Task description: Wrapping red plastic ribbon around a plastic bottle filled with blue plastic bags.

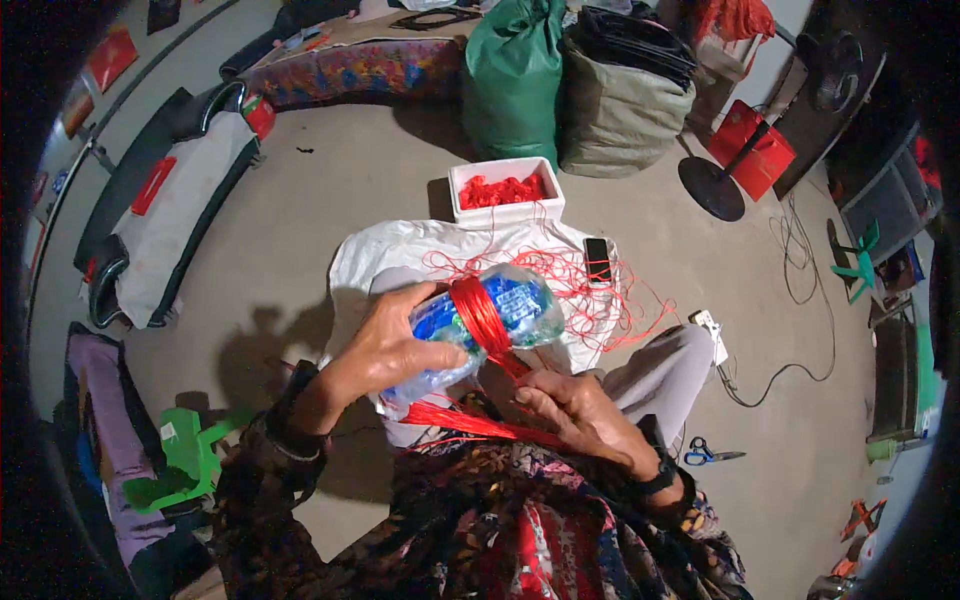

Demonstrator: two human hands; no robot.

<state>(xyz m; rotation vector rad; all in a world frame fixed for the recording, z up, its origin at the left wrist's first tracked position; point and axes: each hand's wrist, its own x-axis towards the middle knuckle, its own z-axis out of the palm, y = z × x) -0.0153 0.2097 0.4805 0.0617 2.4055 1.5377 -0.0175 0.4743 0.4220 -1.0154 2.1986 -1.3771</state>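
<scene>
My left hand (385,345) is closed around a clear plastic bottle (535,300) with a blue label, tilted over my lap. A band of red cord (480,318) is wound about the bottle's middle. Close to the band's lower end, my right hand (578,412) is closed, its fingers gripping red strands that run up to the bottle. A longer bundle of red cord (470,422) lies across my lap and passes under that hand. Loose, tangled red cord (560,275) spreads beyond the bottle over a white sheet (370,250).
A white foam box (512,214) holding red strands stands past the sheet. A black phone (597,262) lies on the sheet's right. Scissors (712,454) and a power strip (710,335) are at my right, a green plastic stool (190,460) at my left. Full sacks (515,90) stand farther back.
</scene>
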